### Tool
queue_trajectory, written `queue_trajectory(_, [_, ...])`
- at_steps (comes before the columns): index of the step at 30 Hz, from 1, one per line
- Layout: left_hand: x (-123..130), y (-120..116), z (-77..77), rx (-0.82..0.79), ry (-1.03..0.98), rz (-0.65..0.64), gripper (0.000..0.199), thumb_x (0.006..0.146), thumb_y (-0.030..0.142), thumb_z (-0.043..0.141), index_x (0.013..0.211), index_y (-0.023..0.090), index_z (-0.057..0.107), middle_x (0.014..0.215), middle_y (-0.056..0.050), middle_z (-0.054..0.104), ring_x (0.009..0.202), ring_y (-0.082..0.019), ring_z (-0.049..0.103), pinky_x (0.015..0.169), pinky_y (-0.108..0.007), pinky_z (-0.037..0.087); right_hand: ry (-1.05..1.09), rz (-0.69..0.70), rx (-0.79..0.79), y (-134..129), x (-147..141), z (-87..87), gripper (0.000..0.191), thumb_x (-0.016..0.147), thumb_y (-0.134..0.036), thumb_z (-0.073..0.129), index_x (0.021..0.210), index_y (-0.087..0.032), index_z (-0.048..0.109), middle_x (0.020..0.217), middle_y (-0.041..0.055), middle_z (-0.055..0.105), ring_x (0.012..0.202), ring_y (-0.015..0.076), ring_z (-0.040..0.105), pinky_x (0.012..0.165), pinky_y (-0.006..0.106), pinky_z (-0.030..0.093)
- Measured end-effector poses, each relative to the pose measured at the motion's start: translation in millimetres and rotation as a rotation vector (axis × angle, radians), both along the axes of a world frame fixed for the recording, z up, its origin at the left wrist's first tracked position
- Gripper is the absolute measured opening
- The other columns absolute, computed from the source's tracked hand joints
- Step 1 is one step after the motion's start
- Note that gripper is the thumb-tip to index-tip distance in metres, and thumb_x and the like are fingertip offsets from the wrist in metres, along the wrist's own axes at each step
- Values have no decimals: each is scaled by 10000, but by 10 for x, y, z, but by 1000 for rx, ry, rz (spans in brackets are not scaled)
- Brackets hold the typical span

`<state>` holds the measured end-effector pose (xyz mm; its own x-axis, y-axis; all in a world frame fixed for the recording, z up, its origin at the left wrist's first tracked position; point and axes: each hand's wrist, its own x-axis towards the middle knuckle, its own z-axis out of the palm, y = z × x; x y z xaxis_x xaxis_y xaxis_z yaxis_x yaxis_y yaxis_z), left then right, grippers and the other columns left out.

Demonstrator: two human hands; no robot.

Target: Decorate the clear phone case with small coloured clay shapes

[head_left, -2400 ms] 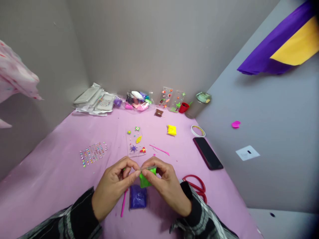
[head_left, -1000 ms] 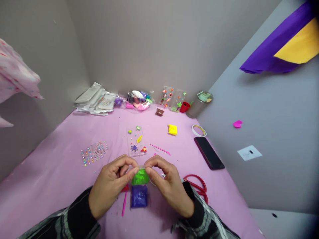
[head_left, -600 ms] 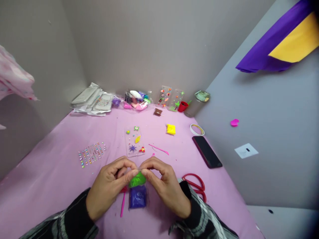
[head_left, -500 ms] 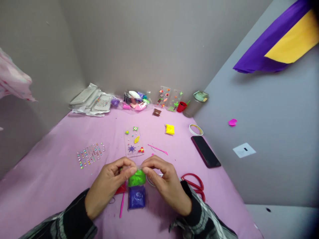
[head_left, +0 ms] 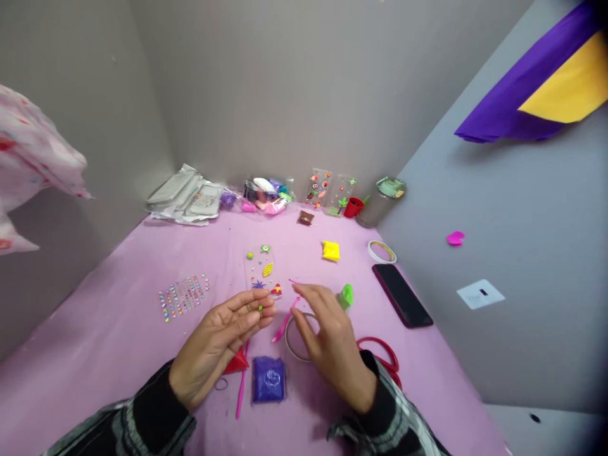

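My left hand (head_left: 228,332) has a tiny green ball of clay (head_left: 260,308) at its fingertips, with thumb and fingers close around it. My right hand (head_left: 327,339) hovers opposite, its thumb and fingers apart and holding nothing. Just past my right fingers lies the green clay packet (head_left: 346,296). Below and between my hands is a packet of blue clay (head_left: 268,379). A red packet (head_left: 237,361) and a pink stick tool (head_left: 241,392) lie partly behind my left hand. Beyond my hands is a clear phone case (head_left: 259,259) decorated with clay shapes.
A pink modelling tool (head_left: 284,326) and a tape roll (head_left: 292,354) lie by my right hand, with red-handled scissors (head_left: 380,351) to its right. Farther off are a phone (head_left: 401,294), a yellow packet (head_left: 331,251) and a gem sticker sheet (head_left: 183,296).
The green packet has gone from between my hands to the table on the right. A tiny green ball now shows in my left fingers, and my right hand has come apart from the left.
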<state>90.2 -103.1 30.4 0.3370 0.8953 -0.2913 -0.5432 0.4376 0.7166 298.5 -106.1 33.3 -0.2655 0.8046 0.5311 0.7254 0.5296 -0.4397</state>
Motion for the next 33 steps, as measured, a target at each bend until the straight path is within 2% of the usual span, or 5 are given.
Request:
queue_trajectory(7, [-12,-2,-12,-28,21,22,351,653,330,961,898,178,760,773,8,760,702,-92,721,718,-157,589,49,82,21,-44,-88,0,289,985,-98,530,1240,-216,594,1088,96,709,1005,237,653,868,400,545])
queue_trajectory(14, [-7,10,-20,21,30,47,414,678,446,927,677,136,654,559,76,534,443,-14,448,425,-106,398,40,89,53,-39,-80,-12,254,976,-87,552,1203,-182,611,1059,99,717,968,231,652,843,385,529])
queue_trajectory(17, [-3,19,-20,18,62,45,410,677,477,919,714,135,698,592,49,579,499,-38,513,487,-118,463,48,95,77,-38,-79,-29,254,972,-82,559,1203,-172,611,1053,97,715,957,228,648,832,379,527])
queue_trajectory(22, [-8,11,6,-21,90,29,372,631,335,970,896,180,760,777,-1,710,745,-109,667,746,-182,579,47,88,90,-30,-78,-32,253,970,-84,563,1200,-177,613,1043,94,717,945,234,648,820,382,527])
queue_trajectory(33, [-25,17,-17,93,80,-3,293,752,348,885,764,180,645,689,39,607,634,-82,570,639,-158,540,52,93,108,-37,-80,-15,232,967,-77,563,1170,-175,621,1017,88,718,915,229,650,800,376,523])
